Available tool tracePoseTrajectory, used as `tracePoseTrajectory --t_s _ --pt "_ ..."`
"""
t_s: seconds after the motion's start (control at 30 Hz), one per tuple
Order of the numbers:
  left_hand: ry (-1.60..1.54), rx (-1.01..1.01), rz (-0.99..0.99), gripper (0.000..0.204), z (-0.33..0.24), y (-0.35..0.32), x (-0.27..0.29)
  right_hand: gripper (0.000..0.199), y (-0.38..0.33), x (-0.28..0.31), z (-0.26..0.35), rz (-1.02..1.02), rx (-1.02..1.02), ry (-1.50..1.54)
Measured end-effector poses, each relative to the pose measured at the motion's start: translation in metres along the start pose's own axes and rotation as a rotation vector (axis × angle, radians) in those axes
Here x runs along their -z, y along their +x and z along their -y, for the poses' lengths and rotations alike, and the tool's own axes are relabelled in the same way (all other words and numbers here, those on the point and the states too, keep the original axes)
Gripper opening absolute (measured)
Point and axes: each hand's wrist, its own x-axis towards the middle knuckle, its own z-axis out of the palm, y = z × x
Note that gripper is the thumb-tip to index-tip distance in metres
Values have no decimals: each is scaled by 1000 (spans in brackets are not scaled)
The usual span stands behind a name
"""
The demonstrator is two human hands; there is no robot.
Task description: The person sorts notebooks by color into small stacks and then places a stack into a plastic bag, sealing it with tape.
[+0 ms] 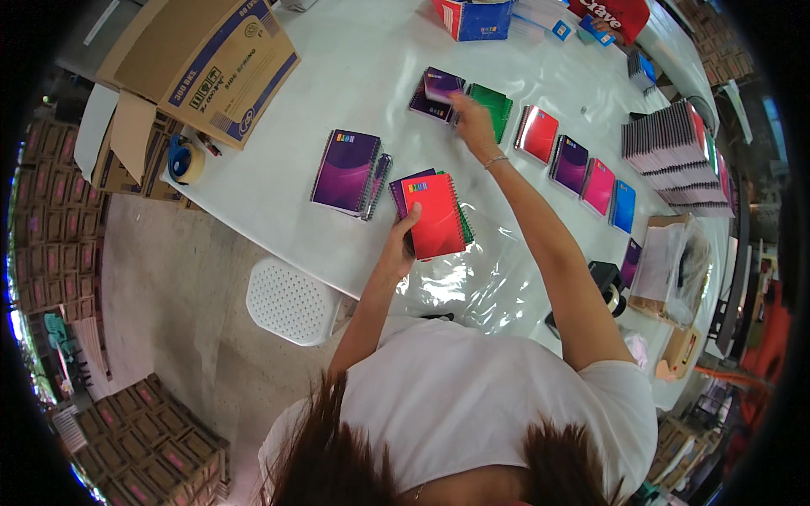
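My left hand (400,247) grips a small fanned bunch of spiral notebooks, its thumb across the red notebook (435,221) on top. Edges of a purple and a green one stick out beneath. My right hand (475,125), slightly blurred, pinches a purple notebook (441,86) that is tilted over a purple notebook pile (418,103). Beside that hand lies a green notebook (493,108). A row runs on to the right: a red notebook (537,135), a purple one (570,164), a pink one (599,186) and a blue one (623,207).
Purple notebooks (346,171) lie stacked at left. A large carton (221,76) and a tape roll (187,162) sit at the left edge. Tall notebook stacks (669,152) stand right, near a tape dispenser (607,282). Another person's hand (609,32) is at the far side. A white stool (291,302) stands below.
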Motion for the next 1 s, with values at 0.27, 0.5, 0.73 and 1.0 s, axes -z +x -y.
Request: tracePoseTrajectory --t_s 0.27,0.5,0.73,1.0 --pt "-109 62 152 87 -16 -25 -8 22 -8 113 96 95 -442 1316" --pt "62 183 250 80 -6 -53 -5 35 -88 177 156 402 -269 749" --pt "157 470 160 52 19 -80 -27 67 -245 221 219 337 -71 9" --pt "406 598 228 85 50 -92 -28 59 -302 209 241 1 -222 379"
